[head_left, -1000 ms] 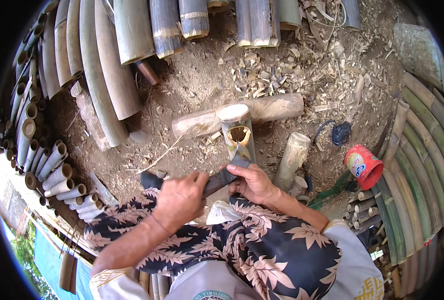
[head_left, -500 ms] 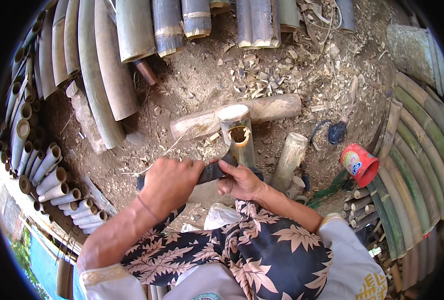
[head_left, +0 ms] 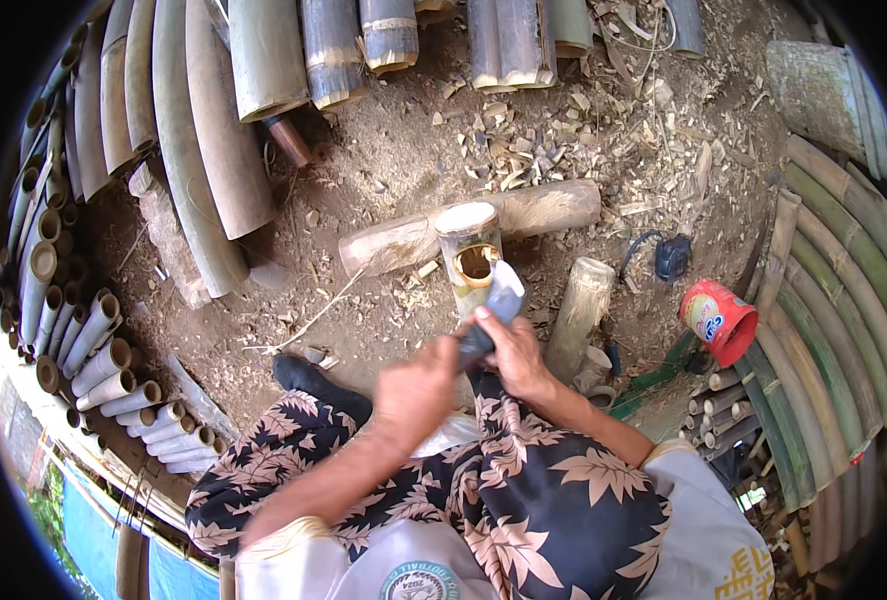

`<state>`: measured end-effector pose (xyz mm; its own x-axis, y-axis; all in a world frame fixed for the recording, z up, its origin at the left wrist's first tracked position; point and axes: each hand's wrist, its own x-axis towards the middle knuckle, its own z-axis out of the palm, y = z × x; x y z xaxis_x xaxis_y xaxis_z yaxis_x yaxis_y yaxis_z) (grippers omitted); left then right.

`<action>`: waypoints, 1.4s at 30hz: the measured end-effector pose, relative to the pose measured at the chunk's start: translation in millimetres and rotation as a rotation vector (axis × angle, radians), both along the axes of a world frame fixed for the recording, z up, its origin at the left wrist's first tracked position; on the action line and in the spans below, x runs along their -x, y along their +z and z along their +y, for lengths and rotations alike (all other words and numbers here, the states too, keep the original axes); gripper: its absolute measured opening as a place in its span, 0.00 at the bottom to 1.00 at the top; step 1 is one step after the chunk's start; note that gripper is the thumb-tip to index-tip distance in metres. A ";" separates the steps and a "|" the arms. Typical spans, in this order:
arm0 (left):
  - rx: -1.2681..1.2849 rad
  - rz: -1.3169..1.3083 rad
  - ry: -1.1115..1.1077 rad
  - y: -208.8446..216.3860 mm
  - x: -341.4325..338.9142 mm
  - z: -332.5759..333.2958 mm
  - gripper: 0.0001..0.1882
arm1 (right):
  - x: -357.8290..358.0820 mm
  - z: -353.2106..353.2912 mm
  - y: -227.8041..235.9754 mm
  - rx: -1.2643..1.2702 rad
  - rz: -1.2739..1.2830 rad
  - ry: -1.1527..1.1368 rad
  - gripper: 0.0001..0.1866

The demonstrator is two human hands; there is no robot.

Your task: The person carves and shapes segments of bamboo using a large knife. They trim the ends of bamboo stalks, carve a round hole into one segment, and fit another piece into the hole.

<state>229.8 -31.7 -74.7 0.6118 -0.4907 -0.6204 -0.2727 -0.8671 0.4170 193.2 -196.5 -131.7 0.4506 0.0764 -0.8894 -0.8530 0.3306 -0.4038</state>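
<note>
A bamboo piece (head_left: 469,225) with a pale cut top and a round hole in its side leans on a short log (head_left: 389,248), its lower end toward me. Over it, close to the hole, I hold a knife with a broad greyish blade (head_left: 506,288) and a dark handle. My right hand (head_left: 516,358) is closed on the knife where the blade meets the handle, thumb on top. Smeared by motion, my left hand (head_left: 419,388) is closed at the handle end, its fingers partly unclear.
Wood chips (head_left: 524,150) litter the dirt floor. A short upright stump (head_left: 581,315) stands to the right, near a dark corded object (head_left: 672,258) and a red container (head_left: 719,322). Bamboo poles (head_left: 229,130) lie at far left, with more bamboo (head_left: 824,320) stacked at right.
The knife has swung from nearly level to pointing away from me, its blade now showing. My left hand has moved right and toward me; my right hand has shifted slightly right.
</note>
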 end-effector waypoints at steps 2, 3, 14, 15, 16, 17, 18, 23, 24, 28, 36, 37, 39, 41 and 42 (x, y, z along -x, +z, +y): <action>-0.160 -0.028 -0.350 30.0 -64.3 32.8 0.18 | -9.2 15.4 0.2 -0.640 0.075 -0.208 0.18; -0.118 -0.029 -0.391 41.4 -90.4 34.8 0.15 | -15.5 23.9 -0.2 -0.820 0.094 -0.286 0.19; 0.086 0.421 0.350 -8.4 7.1 -12.9 0.24 | -23.2 -8.2 12.9 0.263 -0.037 0.222 0.17; 0.065 0.483 0.456 -7.4 19.9 -29.8 0.26 | -15.9 -8.2 12.1 0.428 -0.123 0.336 0.18; 0.135 0.454 0.538 -10.7 33.8 -43.8 0.29 | -18.1 -11.5 19.0 0.639 -0.239 0.507 0.19; 0.204 0.426 0.623 -10.5 41.1 -54.0 0.32 | -22.1 -15.2 28.6 0.622 -0.234 0.500 0.19; 0.257 0.406 0.661 -9.6 44.8 -55.8 0.30 | -26.5 -18.1 38.7 0.605 -0.229 0.496 0.18; 0.209 0.478 0.864 -31.7 46.3 -3.1 0.20 | -52.3 8.7 25.7 0.280 -0.082 0.841 0.21; 0.204 0.450 0.938 -43.3 41.0 7.8 0.17 | -58.0 17.7 18.7 0.214 -0.088 0.753 0.20; -0.038 0.098 0.335 -17.3 -53.6 39.6 0.22 | -63.0 36.9 10.4 -0.162 -0.104 0.152 0.19; -0.189 -0.079 -0.539 47.5 -181.3 -43.8 0.12 | -81.9 11.5 26.4 -0.803 0.193 -0.809 0.16; -0.175 -0.113 -0.619 48.1 -186.7 -55.7 0.11 | -82.2 10.3 25.8 -0.782 0.175 -0.790 0.15; -0.228 0.010 -0.403 46.0 -176.4 -44.6 0.14 | -79.5 12.6 22.0 -0.742 0.143 -0.749 0.15; -0.140 0.080 0.021 23.6 -120.1 3.9 0.15 | -80.8 19.9 26.6 -0.384 0.062 -0.327 0.13; -0.131 0.180 0.248 19.5 -87.3 18.3 0.16 | -83.3 25.3 27.6 -0.318 0.006 -0.097 0.14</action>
<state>317.1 -13.5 -55.2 0.5777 -0.2494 -0.7772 0.0215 -0.9472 0.3200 276.4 -171.2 -104.0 0.4643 0.3075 -0.8306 -0.8134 0.5191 -0.2626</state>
